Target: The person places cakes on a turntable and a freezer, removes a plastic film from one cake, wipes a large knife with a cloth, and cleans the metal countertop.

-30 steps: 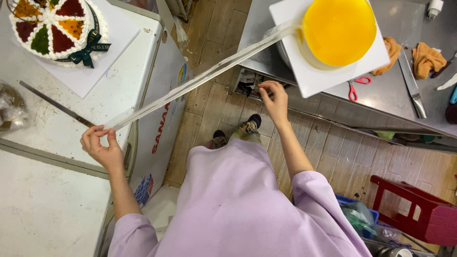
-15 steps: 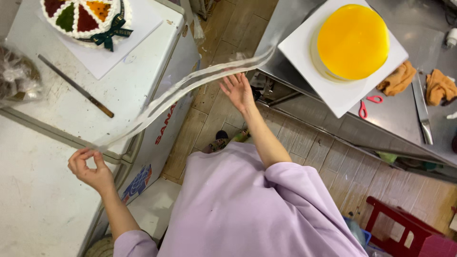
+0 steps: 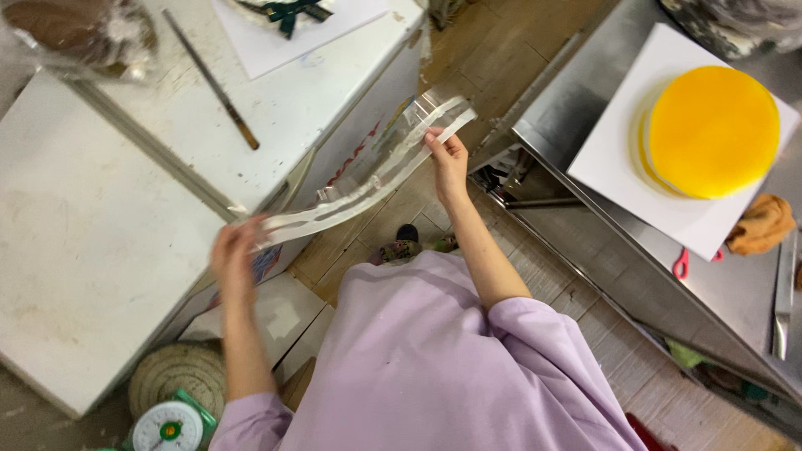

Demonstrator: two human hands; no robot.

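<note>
1. Both hands grip one clear plastic strip [image 3: 368, 179] stretched between them above the floor: the left hand [image 3: 234, 260], blurred, is closed on its lower end, and the right hand [image 3: 447, 159] pinches its upper end with fingers curled around it.
2. Nearest the camera, a lilac smock [image 3: 434, 367] covers the person's body, with both sleeves pushed up past the elbows.
3. Low on the left, a small scale with a green base [image 3: 167, 430] stands on the floor beside a round woven mat [image 3: 180, 376].
4. Under the strip lies a floor of wooden boards [image 3: 501, 50], where a shoe [image 3: 407, 242] shows just beyond the smock.
5. On the left stands a white chest cabinet [image 3: 100, 209]; a long thin stick [image 3: 210, 79] lies on its lid, well apart from the left hand.
6. At the cabinet's far edge sit a white board [image 3: 284, 42] carrying a cake with a dark green bow [image 3: 288, 10] and a bag of something brown [image 3: 79, 29].
7. On the right, a steel counter [image 3: 585, 108] bears a white square board [image 3: 635, 159] with a round yellow cake [image 3: 714, 132] on it.
8. Beside that board lie an orange cloth [image 3: 760, 225], red-handled scissors [image 3: 689, 263] and a knife [image 3: 784, 292].
</note>
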